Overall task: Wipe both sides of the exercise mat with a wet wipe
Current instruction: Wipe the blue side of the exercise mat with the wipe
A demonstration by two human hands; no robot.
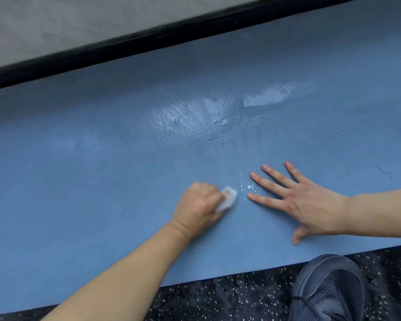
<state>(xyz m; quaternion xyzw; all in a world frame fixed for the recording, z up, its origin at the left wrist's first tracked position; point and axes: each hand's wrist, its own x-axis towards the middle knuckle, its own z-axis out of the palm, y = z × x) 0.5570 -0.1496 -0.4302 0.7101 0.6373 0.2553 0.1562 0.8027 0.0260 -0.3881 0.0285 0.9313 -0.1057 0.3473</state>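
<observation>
Exercise mat point(102, 181), blue, flat on speckled floor point(241, 297) along wall point(56, 24). Left hand point(198, 208) grips wadded wet wipe point(66, 200) against mat. Right hand point(310, 205) pressed flat, fingers spread. Wet sheen point(195, 114) further out.

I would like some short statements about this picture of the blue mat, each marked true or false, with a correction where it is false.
1. The left hand grips a crumpled white wet wipe. True.
2. The right hand is curled into a fist. False: it lies flat on the blue exercise mat with fingers spread.
3. A shiny wet patch shows on the mat beyond the hands. True.
4. The dark grey mesh shoe stands on the mat. False: it is on the black speckled floor, beside the mat's near edge.
5. Both hands hold wipes. False: only the left one does.
</observation>
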